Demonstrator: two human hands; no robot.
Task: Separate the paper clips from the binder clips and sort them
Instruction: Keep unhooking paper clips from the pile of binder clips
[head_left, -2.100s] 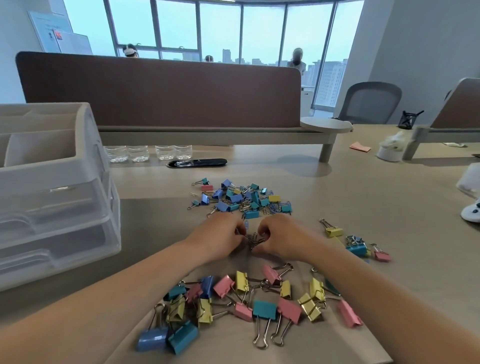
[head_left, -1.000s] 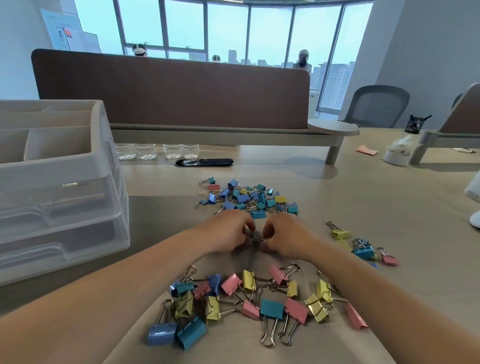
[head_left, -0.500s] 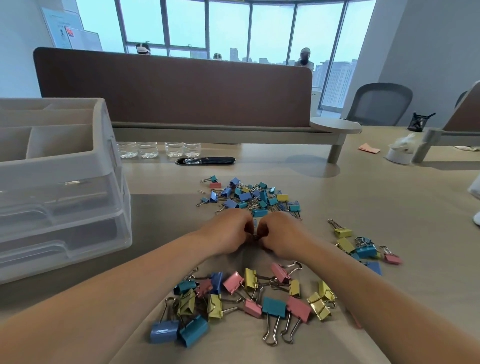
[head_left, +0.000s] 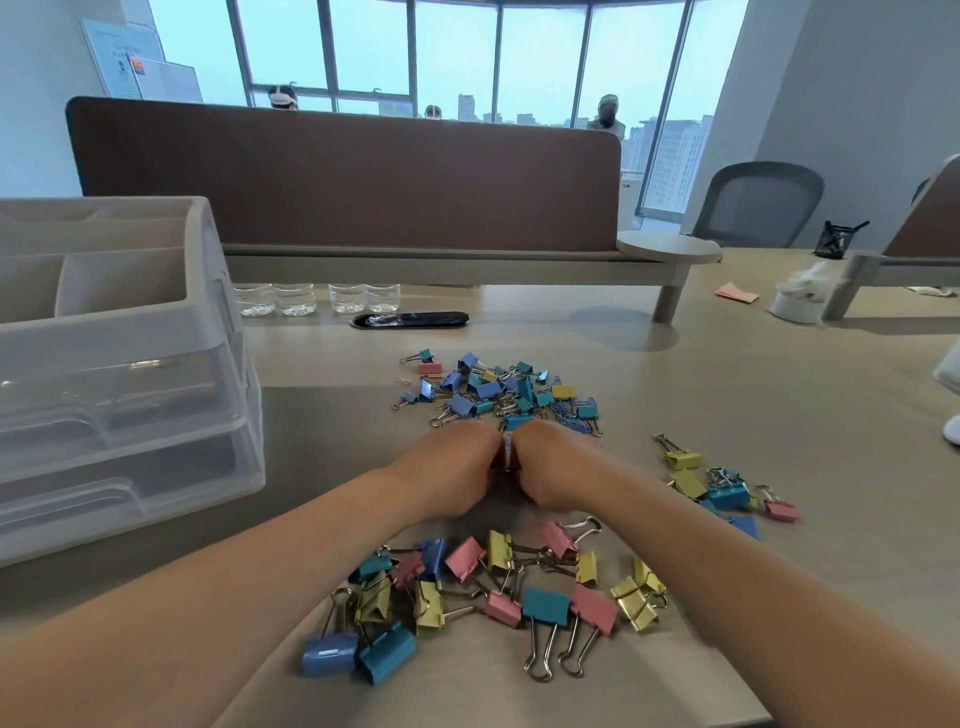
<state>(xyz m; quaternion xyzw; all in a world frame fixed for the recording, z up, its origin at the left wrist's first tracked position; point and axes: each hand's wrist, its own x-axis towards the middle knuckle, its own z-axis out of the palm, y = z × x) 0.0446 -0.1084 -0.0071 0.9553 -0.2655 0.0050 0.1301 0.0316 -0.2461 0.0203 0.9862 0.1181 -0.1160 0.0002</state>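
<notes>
My left hand (head_left: 451, 470) and my right hand (head_left: 551, 467) are closed fists pressed side by side at the table's middle. A small silvery metal clip (head_left: 508, 457) shows in the gap between them; most of it is hidden. Just beyond my knuckles lies a far pile of small blue, teal and yellow binder clips (head_left: 498, 391) mixed with wire paper clips. A near pile of large binder clips (head_left: 483, 587) in pink, yellow, teal and blue lies between my forearms. A third small group of binder clips (head_left: 722, 486) sits to the right.
A translucent drawer organizer (head_left: 130, 374) with open top compartments stands at the left. Small clear bottles (head_left: 311, 299) and a black cable slot (head_left: 410, 319) lie beneath the brown desk divider (head_left: 343, 176). A white cup (head_left: 795, 306) and a grey chair (head_left: 758, 208) are at the right.
Both hands have slid a little farther away, up to the edge of the far pile, and closed tighter together. The metal piece between them shows less.
</notes>
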